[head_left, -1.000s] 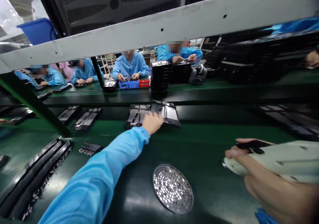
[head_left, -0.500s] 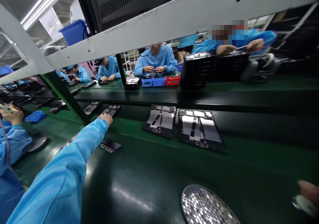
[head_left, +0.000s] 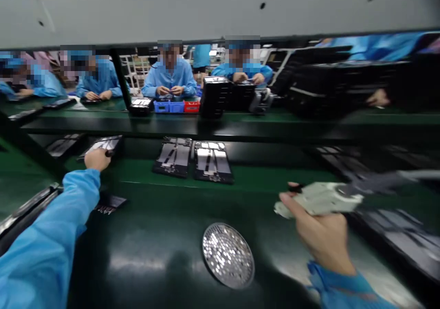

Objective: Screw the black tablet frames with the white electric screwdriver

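Observation:
My left hand (head_left: 98,159) reaches far forward at the left, fingers curled over the near edge of an opened tablet (head_left: 109,142) with its inner parts showing. My right hand (head_left: 323,235) is closed around a pale handheld tool (head_left: 321,199), from which a grey cord or hose (head_left: 381,181) runs off to the right. Between my hands, a round dish (head_left: 252,272) holds many small shiny pieces, too blurred to name. Below my left hand lies a small dark piece (head_left: 113,203) with a spiky edge, partly behind my sleeve.
Two opened tablets (head_left: 172,157) lie side by side on the green bench (head_left: 154,235); more lie at the right (head_left: 405,235). A raised shelf (head_left: 165,125) carries blue bins (head_left: 169,107), a red bin (head_left: 191,107) and black stacks (head_left: 216,97). Co-workers sit beyond. A pale beam (head_left: 172,11) crosses overhead.
My view has swung to the right, bringing the right hand and the pale tool fully into sight. My left hand remains at the same tablet.

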The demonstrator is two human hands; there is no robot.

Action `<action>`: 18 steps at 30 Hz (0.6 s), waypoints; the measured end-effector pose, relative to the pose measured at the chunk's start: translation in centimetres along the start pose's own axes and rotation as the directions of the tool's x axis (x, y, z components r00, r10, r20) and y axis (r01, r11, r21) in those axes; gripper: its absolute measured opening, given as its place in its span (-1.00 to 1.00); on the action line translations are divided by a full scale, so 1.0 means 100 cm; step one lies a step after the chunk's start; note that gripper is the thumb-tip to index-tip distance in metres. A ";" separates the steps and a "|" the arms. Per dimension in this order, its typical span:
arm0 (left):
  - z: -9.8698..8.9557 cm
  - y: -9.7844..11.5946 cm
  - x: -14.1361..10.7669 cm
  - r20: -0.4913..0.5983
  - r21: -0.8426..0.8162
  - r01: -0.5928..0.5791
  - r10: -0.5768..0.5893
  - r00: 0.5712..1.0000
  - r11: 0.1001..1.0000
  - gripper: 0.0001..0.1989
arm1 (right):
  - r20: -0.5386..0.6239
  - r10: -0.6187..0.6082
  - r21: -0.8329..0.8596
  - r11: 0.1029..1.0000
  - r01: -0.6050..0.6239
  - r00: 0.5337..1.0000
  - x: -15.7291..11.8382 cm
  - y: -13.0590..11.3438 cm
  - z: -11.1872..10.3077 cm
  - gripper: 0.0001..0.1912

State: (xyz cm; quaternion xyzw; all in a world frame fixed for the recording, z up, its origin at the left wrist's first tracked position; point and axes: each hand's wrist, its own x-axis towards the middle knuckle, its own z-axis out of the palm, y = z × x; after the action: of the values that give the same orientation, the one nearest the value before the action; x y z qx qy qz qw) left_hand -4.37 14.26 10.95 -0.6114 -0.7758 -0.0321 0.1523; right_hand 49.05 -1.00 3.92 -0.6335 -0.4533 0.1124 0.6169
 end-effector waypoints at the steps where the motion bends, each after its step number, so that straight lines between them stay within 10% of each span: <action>1: -0.009 0.005 -0.001 -0.035 0.005 -0.014 0.014 0.999 1.000 -0.69 | -0.005 0.014 0.011 1.000 -0.014 1.000 0.001 0.003 0.001 -0.64; 8: -0.077 0.045 -0.106 -0.230 0.106 -0.347 0.362 0.903 0.932 -0.71 | -0.010 0.038 0.184 0.982 -0.035 0.999 -0.007 -0.008 0.010 -0.70; 12: -0.098 0.070 -0.228 -0.499 0.299 -0.780 0.787 0.362 0.549 -0.73 | 0.010 -0.010 0.293 0.956 0.007 1.000 -0.018 -0.036 0.010 -0.73; 18: -0.081 0.096 -0.363 -0.306 -0.211 -0.916 0.867 0.393 0.341 -0.72 | 0.186 -0.066 0.440 0.898 -0.023 0.980 -0.045 -0.075 0.013 -0.73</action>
State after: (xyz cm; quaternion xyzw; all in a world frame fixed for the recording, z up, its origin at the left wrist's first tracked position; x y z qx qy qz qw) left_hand 13.87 -19.37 7.35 -0.9474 -0.2825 -0.1221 0.0880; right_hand 42.33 -4.55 8.36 -0.4584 -0.4818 0.2672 0.6974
